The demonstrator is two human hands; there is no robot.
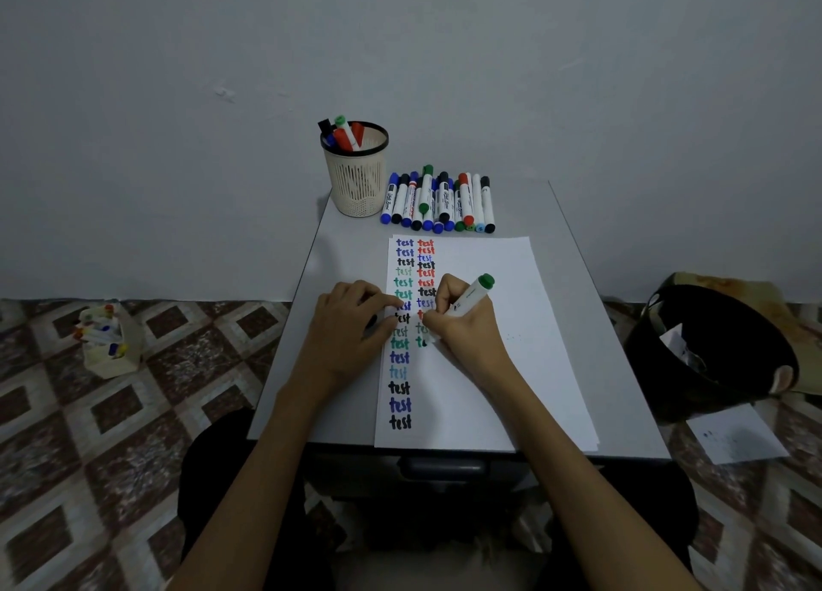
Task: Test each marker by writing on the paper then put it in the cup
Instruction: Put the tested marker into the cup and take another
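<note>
My right hand [462,319] grips a green marker [473,292] against the paper [489,390]. My left hand [351,323] presses its left edge, fingers relaxed.

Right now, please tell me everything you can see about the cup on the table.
The cup is a beige, plastic-looking holder with slotted walls and a dark rim. It stands upright at the far left corner of the table, just left of the row of loose markers. Several markers lean inside it, with black, blue, green and red ends showing.
</note>
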